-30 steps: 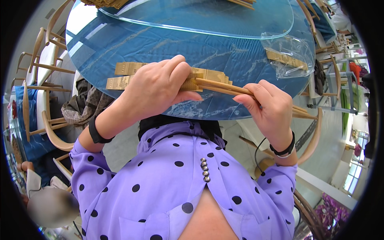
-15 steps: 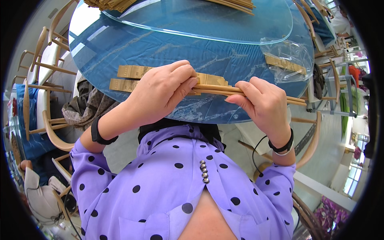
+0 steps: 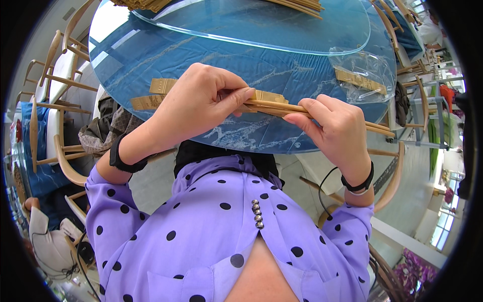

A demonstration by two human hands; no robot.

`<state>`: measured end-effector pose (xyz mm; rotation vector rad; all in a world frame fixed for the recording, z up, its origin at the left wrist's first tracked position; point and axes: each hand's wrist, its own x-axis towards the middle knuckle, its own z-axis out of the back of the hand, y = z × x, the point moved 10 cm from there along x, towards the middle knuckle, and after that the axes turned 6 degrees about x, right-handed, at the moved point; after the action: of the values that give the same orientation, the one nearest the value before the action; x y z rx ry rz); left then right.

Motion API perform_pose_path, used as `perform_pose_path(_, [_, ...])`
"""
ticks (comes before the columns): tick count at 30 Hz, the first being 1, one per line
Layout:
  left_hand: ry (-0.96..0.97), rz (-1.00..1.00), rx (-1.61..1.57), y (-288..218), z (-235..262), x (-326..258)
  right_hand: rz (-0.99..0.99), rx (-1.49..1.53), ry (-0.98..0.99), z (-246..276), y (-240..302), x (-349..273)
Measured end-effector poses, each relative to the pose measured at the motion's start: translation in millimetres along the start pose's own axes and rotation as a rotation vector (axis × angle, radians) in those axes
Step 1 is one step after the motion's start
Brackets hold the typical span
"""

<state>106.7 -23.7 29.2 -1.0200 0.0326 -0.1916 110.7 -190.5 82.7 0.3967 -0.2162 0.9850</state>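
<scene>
My left hand (image 3: 201, 95) pinches a gold paper chopstick sleeve (image 3: 146, 102) between thumb and fingers, its far-left end sticking out past my wrist. A pair of light wooden chopsticks (image 3: 381, 130) is gripped by my right hand (image 3: 334, 126), thumb below and fingers on top. Their left ends meet the sleeve's mouth at my left fingertips; how deep they sit inside is hidden. Beneath and behind my left hand, more gold sleeves (image 3: 163, 85) lie on the blue table, partly covered by the hand.
On the table's right lies a clear plastic bag (image 3: 370, 68) with gold sleeves inside. The raised glass turntable (image 3: 241, 43) bears a gold pile (image 3: 146, 4) and several chopsticks (image 3: 302, 7). Wooden chairs (image 3: 65, 83) and a patterned cloth or bag (image 3: 108, 133) are at the left.
The sleeve in my left hand has tilted, its left end shifting left and away from the sleeves behind it. My right hand and the chopsticks have moved slightly right.
</scene>
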Motion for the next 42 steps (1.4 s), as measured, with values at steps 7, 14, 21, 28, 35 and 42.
perform_pose_path(7, [0.047, 0.008, 0.032, -4, -5, 0, 0.060, -0.128, 0.020, -1, 10, 4])
perform_pose_path(14, [0.013, -0.006, 0.133, -9, -1, 12, 0.038, -0.155, -0.037, -9, 12, 9])
perform_pose_path(21, [-0.241, -0.542, 0.454, -47, 7, 1, -0.106, 0.009, -0.122, -7, 2, -1])
perform_pose_path(28, [-0.512, -0.060, -0.616, 44, 25, -47, -0.314, 0.255, -0.224, -14, -11, -19])
perform_pose_path(35, [-0.534, 0.015, -0.587, 27, 2, -38, -0.278, 0.311, -0.276, -22, 9, -17])
perform_pose_path(42, [-0.552, 0.049, -0.523, 23, 2, -41, -0.259, 0.301, -0.340, -23, 20, -15])
